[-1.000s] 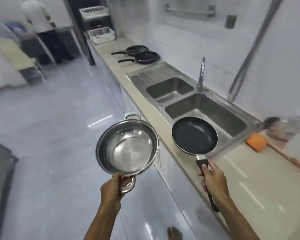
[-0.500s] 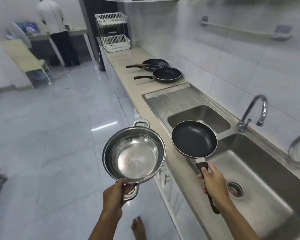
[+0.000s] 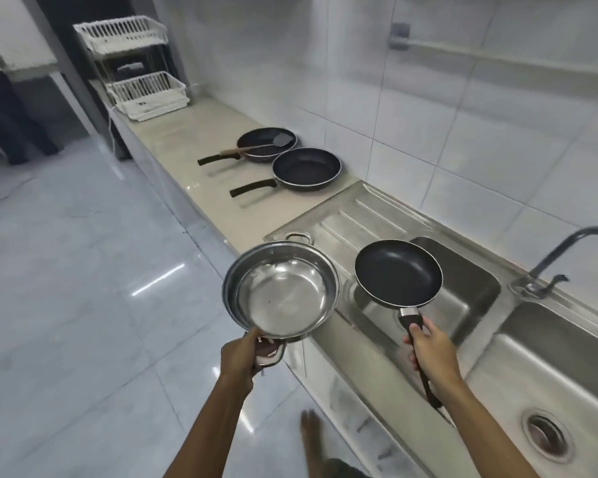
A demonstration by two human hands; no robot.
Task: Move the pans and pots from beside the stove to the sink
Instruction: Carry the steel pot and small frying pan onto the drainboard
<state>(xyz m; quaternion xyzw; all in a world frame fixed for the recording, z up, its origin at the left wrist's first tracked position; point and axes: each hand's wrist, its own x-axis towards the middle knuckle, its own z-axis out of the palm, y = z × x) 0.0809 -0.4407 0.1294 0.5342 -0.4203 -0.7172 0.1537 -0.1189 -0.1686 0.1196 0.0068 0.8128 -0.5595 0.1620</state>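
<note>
My left hand (image 3: pixel 244 353) grips the near loop handle of a shiny steel pot (image 3: pixel 282 293), held level over the counter's front edge. My right hand (image 3: pixel 432 350) holds the black handle of a small black frying pan (image 3: pixel 397 272), which hangs above the smaller left basin of the steel sink (image 3: pixel 470 270). The larger basin with its drain (image 3: pixel 544 434) lies to the right. Farther along the counter rest two more black pans: one (image 3: pixel 306 169) close to the sink's drainboard, another (image 3: pixel 266 144) behind it with a spatula (image 3: pixel 256 146) lying across it.
A grey tap (image 3: pixel 553 263) rises behind the sink by the tiled wall. White wire dish racks (image 3: pixel 145 94) stand at the counter's far end. Glossy floor tiles spread out on the left, and my bare foot (image 3: pixel 311 432) shows below.
I have walked along the counter; the sink has come closer and now sits under the black pan. Both hands keep their grips on the pot and pan.
</note>
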